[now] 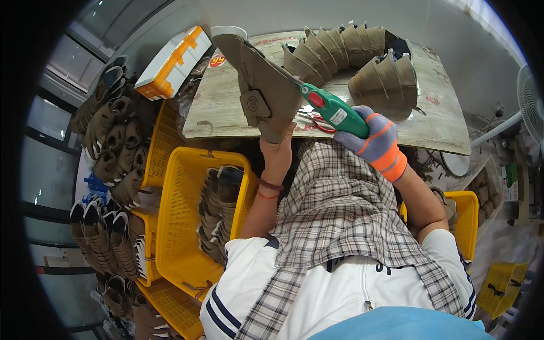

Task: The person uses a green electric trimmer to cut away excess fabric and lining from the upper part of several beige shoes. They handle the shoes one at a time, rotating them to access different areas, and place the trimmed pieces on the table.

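My bare left hand (276,158) grips a brown shoe upper (269,85) from below and holds it up over the near edge of the table. A square patch shows on its side. My right hand (378,139), in a grey and orange glove, is closed round a green handheld tool (334,110) with a red button. The narrow front end of that tool points at the upper's edge; I cannot tell whether they touch. Red-handled scissors (323,126) lie on the table, partly hidden behind the tool.
On the worn wooden table (218,116), a curved row of nested brown uppers (340,51) and a shorter stack (385,85) stand at the back. A yellow basket (181,226) with uppers is at my left, beside more piled uppers (113,136). A white fan (530,102) stands right.
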Demonstrator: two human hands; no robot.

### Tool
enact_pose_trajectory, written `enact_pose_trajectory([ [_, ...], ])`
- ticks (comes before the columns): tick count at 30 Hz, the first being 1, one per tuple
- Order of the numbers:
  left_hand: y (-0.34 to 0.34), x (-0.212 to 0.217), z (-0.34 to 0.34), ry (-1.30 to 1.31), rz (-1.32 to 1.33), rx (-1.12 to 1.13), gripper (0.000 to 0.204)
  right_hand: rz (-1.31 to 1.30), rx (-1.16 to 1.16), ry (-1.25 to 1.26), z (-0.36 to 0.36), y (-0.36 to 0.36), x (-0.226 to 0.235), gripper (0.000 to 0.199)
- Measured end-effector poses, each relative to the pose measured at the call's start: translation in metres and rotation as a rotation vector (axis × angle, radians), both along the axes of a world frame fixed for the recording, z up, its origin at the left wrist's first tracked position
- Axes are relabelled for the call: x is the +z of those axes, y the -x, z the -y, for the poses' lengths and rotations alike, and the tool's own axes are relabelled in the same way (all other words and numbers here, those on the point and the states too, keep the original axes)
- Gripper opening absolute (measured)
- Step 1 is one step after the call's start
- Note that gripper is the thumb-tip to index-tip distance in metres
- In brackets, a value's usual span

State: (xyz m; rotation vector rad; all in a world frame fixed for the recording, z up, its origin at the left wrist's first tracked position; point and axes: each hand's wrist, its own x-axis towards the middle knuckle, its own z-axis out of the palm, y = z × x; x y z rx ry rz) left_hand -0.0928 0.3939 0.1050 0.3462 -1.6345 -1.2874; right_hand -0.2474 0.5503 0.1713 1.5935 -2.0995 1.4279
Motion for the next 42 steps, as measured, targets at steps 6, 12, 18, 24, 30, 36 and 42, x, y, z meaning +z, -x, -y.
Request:
enact_pose_trajectory([
  [6,0.015,-0.022,0.014,0.483,0.071,0.191,0.024,0.227,0.029,0.012,0.008,-0.002,-0.001,0.053],
  [12,0.017,-0.044,0.012,0.679,0.239,0.23,0.026,0.42,0.034,-0.055,0.014,0.007,0.001,0.052],
  [18,0.007,-0.03,-0.015,0.074,0.156,-0.017,0.022,0.449,0.002,-0.043,0.012,0.018,-0.004,0.05],
  [24,-0.057,-0.008,0.009,-0.689,-0.381,-0.15,0.032,0.327,-0.19,-0.166,-0.003,0.041,-0.026,0.048],
  [30,-0.102,-0.023,0.02,-0.892,-0.336,-0.108,0.043,0.07,-0.147,-0.436,-0.032,0.06,-0.079,0.057],
  [36,-0.116,-0.076,0.034,-1.249,-0.457,-0.729,0.041,-0.313,-0.263,-0.543,-0.052,0.091,-0.123,0.056],
  [42,-0.1,-0.099,0.014,-1.52,0.02,-0.282,0.037,-0.571,-0.245,-0.534,-0.03,0.121,-0.161,0.055],
])
